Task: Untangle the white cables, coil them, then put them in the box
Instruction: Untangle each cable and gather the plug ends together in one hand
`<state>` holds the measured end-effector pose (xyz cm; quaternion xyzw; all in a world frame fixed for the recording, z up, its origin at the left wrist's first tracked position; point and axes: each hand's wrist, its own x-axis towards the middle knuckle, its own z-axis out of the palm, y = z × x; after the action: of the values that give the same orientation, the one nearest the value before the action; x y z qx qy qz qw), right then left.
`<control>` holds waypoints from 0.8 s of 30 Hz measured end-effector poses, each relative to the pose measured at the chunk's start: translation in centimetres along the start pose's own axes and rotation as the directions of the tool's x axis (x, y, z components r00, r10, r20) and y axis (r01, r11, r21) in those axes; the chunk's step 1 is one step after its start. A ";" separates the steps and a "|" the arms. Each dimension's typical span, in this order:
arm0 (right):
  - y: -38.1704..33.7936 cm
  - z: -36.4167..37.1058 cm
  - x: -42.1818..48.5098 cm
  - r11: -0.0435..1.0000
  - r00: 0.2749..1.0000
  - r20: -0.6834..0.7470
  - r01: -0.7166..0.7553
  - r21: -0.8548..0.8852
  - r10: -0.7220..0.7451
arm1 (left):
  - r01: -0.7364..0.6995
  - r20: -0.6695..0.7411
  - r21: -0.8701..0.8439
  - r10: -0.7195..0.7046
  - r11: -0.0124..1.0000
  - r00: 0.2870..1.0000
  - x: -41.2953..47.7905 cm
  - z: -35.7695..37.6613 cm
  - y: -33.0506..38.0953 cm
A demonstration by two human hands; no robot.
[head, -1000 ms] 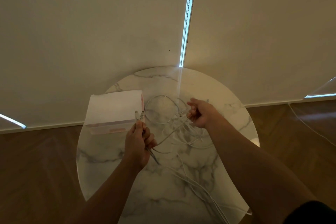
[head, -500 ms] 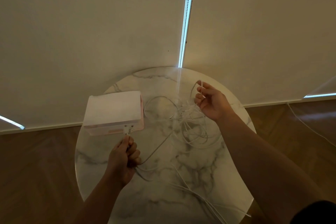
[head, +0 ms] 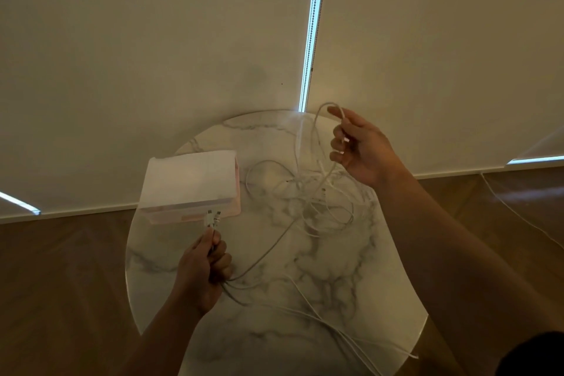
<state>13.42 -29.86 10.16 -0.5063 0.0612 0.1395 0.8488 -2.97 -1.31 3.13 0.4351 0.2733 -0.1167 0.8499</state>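
A tangle of white cables [head: 317, 201] lies on the round marble table [head: 305, 259], right of a white and pink box [head: 189, 186]. My left hand [head: 204, 268] grips two cable ends, and their plugs [head: 213, 217] stick up in front of the box's near side. From that fist the cables run right into the tangle. My right hand [head: 357, 146] is raised over the far right of the table and pinches a cable loop that rises from the tangle and arcs over the fingers. More cable strands [head: 351, 336] trail toward the table's near right edge.
Pale roller blinds hang right behind the table, with a bead chain [head: 311, 30] in the bright gap between them. Wooden floor [head: 61, 284] surrounds the table. A thin cord [head: 518, 214] lies on the floor at the right.
My left hand pulled back toward me, away from the box, with the two plugs. My right hand rose up and to the right, lifting a cable loop out of the tangle.
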 end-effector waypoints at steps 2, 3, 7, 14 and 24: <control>0.4 -0.3 0.2 0.984 0.983 -0.133 -0.143 -0.109 0.128 | 0.007 0.007 0.012 -0.007 1.000 1.000 -0.1 0.1 0.1; 0.6 -0.6 0.3 0.969 0.967 -0.186 -0.203 -0.140 0.175 | 0.010 0.010 0.017 -0.010 1.000 1.000 -0.1 0.1 0.2; -0.6 -0.3 0.4 0.988 0.984 -0.107 -0.149 -0.025 0.146 | 0.017 0.000 0.026 -0.017 1.000 1.000 -0.3 -0.4 0.1; -1.4 0.3 0.9 0.977 0.996 -0.020 -0.087 0.195 0.092 | 0.028 0.011 0.023 -0.028 0.999 1.000 -0.1 -0.4 -0.2; 2.6 0.6 0.4 0.967 0.946 -0.312 -0.154 -0.202 0.086 | 0.031 0.007 0.041 -0.031 0.999 0.999 -0.5 -0.3 -0.4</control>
<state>13.03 -28.07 8.13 -0.6091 0.2042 0.1185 0.7572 -3.61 -1.36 3.02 0.4478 0.2745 -0.1372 0.8398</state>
